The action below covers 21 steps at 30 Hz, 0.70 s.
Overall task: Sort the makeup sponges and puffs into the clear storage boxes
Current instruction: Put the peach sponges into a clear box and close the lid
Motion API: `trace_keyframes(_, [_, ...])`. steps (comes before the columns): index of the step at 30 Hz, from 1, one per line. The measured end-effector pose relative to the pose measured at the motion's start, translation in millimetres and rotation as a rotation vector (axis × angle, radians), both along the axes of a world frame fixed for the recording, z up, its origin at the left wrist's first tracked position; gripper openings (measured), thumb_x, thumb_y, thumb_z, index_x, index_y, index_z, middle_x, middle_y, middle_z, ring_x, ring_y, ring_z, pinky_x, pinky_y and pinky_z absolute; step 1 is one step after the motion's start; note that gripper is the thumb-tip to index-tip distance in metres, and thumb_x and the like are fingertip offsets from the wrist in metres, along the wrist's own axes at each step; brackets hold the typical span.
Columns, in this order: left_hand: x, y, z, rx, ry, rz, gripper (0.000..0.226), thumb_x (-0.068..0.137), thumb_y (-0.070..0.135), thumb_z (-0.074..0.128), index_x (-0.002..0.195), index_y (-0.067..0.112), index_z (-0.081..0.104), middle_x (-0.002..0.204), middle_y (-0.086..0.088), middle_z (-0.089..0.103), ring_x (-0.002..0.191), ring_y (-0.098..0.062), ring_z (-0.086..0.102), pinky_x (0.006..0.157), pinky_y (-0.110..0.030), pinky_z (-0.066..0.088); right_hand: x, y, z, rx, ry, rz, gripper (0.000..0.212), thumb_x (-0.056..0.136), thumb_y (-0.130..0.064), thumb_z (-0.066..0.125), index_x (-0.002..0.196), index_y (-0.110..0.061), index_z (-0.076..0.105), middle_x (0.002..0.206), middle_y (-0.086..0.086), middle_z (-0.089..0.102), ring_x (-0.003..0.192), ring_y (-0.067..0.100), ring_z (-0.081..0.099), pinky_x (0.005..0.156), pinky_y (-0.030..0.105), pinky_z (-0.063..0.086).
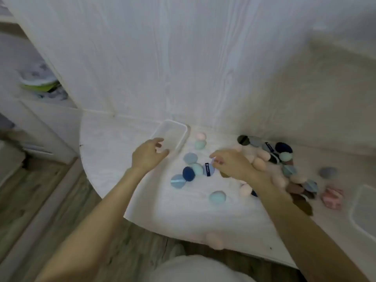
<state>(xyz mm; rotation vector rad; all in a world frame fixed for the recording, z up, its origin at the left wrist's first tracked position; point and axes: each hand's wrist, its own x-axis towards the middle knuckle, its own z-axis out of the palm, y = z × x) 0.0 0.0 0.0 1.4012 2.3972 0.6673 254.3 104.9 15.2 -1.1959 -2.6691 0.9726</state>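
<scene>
An empty clear storage box [179,129] lies at the back of the white table, and my left hand [147,154] grips its near rim. My right hand [230,162] hovers over a light blue puff with a dark ribbon [208,169], fingers curled at its edge; whether they pinch it is blurred. Beside that puff lie a navy puff [188,173], a teal sponge [197,168] and more blue puffs [178,181]. A heap of peach sponges [259,162] and dark puffs [283,147] spreads to the right. A second clear box [364,210] shows at the right edge.
The white table [114,139] has a curved front edge above a wooden floor. A peach sponge [214,241] sits at that edge. A pink and a green sponge [200,140] lie near the wall. A pink block [331,197] is at the right. Shelves stand left.
</scene>
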Motion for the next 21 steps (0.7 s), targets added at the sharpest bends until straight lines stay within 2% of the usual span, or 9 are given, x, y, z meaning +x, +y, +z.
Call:
trace_keyframes(1, [-4.4, 2.4, -4.7, -0.021, 0.022, 0.03, 0.062, 0.081, 0.051, 0.06, 0.135, 0.025, 0.044, 0.126, -0.002, 0.055, 0.111, -0.022, 0.05, 0.081, -0.033, 0.043, -10.0, -0.1, -4.8, -0.009, -0.048, 0.01, 0.029, 0.093, -0.032, 0.051, 0.119, -0.02, 0.057, 0.099, -0.006, 0.061, 0.073, 0.009, 0.054, 0.071, 0.027, 0.046])
trace_keyframes(3, [-13.9, 13.1, -22.4, -0.097, 0.069, 0.095, 0.083, 0.076, 0.059, 0.061, 0.143, 0.022, 0.028, 0.139, -0.011, 0.039, 0.124, -0.031, 0.035, 0.092, -0.041, 0.039, -31.5, 5.0, -17.8, 0.038, -0.101, 0.008, 0.03, 0.093, -0.031, 0.051, 0.121, -0.022, 0.055, 0.112, -0.002, 0.061, 0.087, 0.012, 0.055, 0.076, 0.027, 0.044])
trace_keyframes(6, [-17.3, 34.8, -43.4, -0.211, 0.04, 0.105, 0.106, 0.067, 0.071, 0.06, 0.147, 0.026, 0.007, 0.153, -0.013, 0.013, 0.137, -0.035, 0.013, 0.106, -0.051, 0.024, -61.4, 13.5, -34.3, 0.066, -0.116, -0.001, 0.035, 0.093, -0.029, 0.051, 0.127, -0.023, 0.051, 0.129, -0.001, 0.054, 0.11, 0.018, 0.052, 0.088, 0.03, 0.041])
trace_keyframes(8, [-23.6, 48.0, -55.3, -0.272, 0.013, 0.098, 0.114, 0.063, 0.075, 0.06, 0.147, 0.027, -0.001, 0.155, -0.012, 0.002, 0.14, -0.035, 0.005, 0.108, -0.053, 0.018, -77.3, 22.5, -43.1, 0.064, -0.095, -0.003, 0.038, 0.093, -0.028, 0.05, 0.13, -0.025, 0.047, 0.136, -0.001, 0.048, 0.118, 0.019, 0.047, 0.093, 0.031, 0.038])
trace_keyframes(12, [-33.0, 58.6, -68.9, -0.259, 0.019, 0.043, 0.118, 0.06, 0.07, 0.067, 0.146, 0.021, 0.005, 0.151, -0.013, 0.007, 0.135, -0.034, 0.014, 0.106, -0.049, 0.026, -101.5, 41.6, -56.2, 0.091, -0.069, -0.015, 0.046, 0.091, -0.023, 0.052, 0.136, -0.025, 0.041, 0.14, 0.002, 0.041, 0.123, 0.023, 0.042, 0.099, 0.035, 0.039])
trace_keyframes(15, [-53.1, 61.3, -72.8, -0.212, 0.034, -0.132, 0.116, 0.063, 0.059, 0.073, 0.147, 0.019, 0.006, 0.153, -0.013, 0.003, 0.138, -0.033, 0.007, 0.111, -0.048, 0.02, -114.2, 53.1, -59.8, 0.186, -0.063, 0.011, 0.058, 0.088, -0.015, 0.055, 0.141, -0.026, 0.034, 0.147, 0.006, 0.032, 0.129, 0.026, 0.032, 0.105, 0.037, 0.033])
trace_keyframes(19, [-88.1, 61.3, -73.5, -0.277, 0.097, -0.423, 0.111, 0.066, 0.051, 0.074, 0.148, 0.019, 0.006, 0.156, -0.007, -0.006, 0.142, -0.027, -0.01, 0.115, -0.049, 0.004, -131.8, 66.0, -65.6, 0.349, -0.264, 0.265, 0.075, 0.081, -0.017, 0.067, 0.144, -0.025, 0.028, 0.155, 0.008, 0.017, 0.141, 0.029, 0.016, 0.113, 0.043, 0.017])
trace_keyframes(21, [-91.3, 56.9, -73.5, -0.215, 0.142, -0.434, 0.097, 0.069, 0.045, 0.072, 0.147, 0.021, 0.019, 0.156, -0.009, 0.002, 0.142, -0.029, -0.006, 0.114, -0.052, 0.005, -142.2, 66.5, -72.8, 0.419, -0.312, 0.402, 0.086, 0.066, -0.018, 0.079, 0.141, -0.021, 0.037, 0.15, 0.014, 0.03, 0.137, 0.034, 0.028, 0.11, 0.05, 0.024])
